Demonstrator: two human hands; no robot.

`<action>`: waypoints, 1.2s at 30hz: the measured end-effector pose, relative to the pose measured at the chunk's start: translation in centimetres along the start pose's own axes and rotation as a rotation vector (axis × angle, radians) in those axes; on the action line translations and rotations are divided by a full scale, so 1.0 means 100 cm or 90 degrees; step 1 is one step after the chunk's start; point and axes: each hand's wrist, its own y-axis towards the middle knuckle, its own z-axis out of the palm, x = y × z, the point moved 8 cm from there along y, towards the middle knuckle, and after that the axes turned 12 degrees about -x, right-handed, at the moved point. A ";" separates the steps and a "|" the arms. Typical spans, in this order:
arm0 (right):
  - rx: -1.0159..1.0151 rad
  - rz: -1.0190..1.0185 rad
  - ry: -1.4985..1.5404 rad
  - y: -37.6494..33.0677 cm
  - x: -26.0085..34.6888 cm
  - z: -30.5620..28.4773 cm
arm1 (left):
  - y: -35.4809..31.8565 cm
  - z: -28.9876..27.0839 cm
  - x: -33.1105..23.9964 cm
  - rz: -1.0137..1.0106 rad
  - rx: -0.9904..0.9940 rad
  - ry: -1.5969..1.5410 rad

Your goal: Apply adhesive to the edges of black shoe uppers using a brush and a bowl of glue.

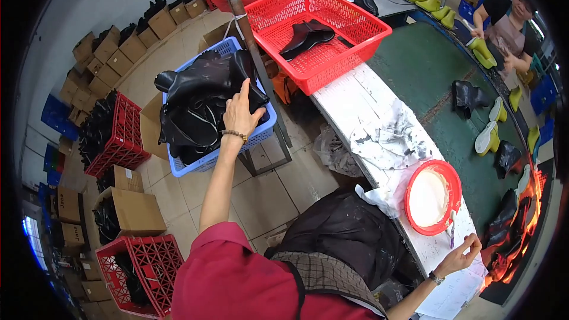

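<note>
My left hand (239,111), with a beaded bracelet, is stretched over a blue plastic basket (265,132). Its fingers are extended beside the glossy black boot uppers (204,86) heaped inside; I cannot tell whether they touch. My right hand (462,256), a watch at its wrist, hovers above the white bench's near end. Its fingers are loosely bent and nothing shows between them. Just beyond it, a brush (453,228) leans at the rim of a red bowl (456,186) containing a creamy white substance (429,197).
A red basket (349,58) with one black boot (308,37) stands on the far end of the white bench (349,98). A metal post (252,47) rises beside the blue basket. Right of the bench, a green conveyor (441,92) carries footwear; a co-worker (504,29) handles a yellow-green shoe across it.
</note>
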 end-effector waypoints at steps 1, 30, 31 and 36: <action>-0.005 -0.016 -0.005 0.001 0.005 0.000 | 0.000 0.001 0.008 0.016 -0.032 0.004; 0.494 0.134 0.373 -0.096 0.200 0.221 | -0.067 0.040 -0.297 0.202 0.539 -0.745; 0.487 0.133 0.375 -0.093 0.197 0.222 | -0.067 0.039 -0.301 0.225 0.542 -0.747; 0.554 0.052 0.326 -0.070 0.205 0.231 | -0.054 0.042 -0.307 0.344 0.443 -0.709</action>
